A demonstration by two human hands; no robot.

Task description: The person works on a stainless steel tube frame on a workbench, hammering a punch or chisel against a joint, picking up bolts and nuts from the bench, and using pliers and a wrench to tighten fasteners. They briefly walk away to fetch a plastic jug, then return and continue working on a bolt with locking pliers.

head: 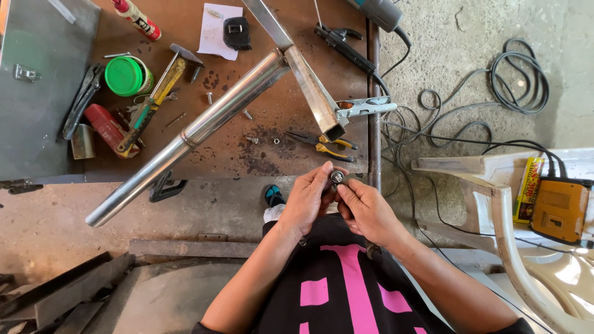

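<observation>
A rusty brown steel workbench (235, 142) stands on a rough concrete floor, seen from the head camera with cables trailing off to the right. Both hands meet just off the bench's near edge: the left hand (307, 199) and right hand (366, 211) are drawn together, fingertips pinched on a small round metal fitting (337, 177), possibly a nut or bearing. Held over open floor rather than the bench, it would likely roll away if the grip slipped. The long steel tube (185, 135) overhangs the bench edge and could be knocked by an elbow or tip. Loose cables (470, 133) lie near the feet, a likely trip hazard. The fitting's underside and any thread are hidden by the fingers; small screws on the bench are too small to identify.
</observation>
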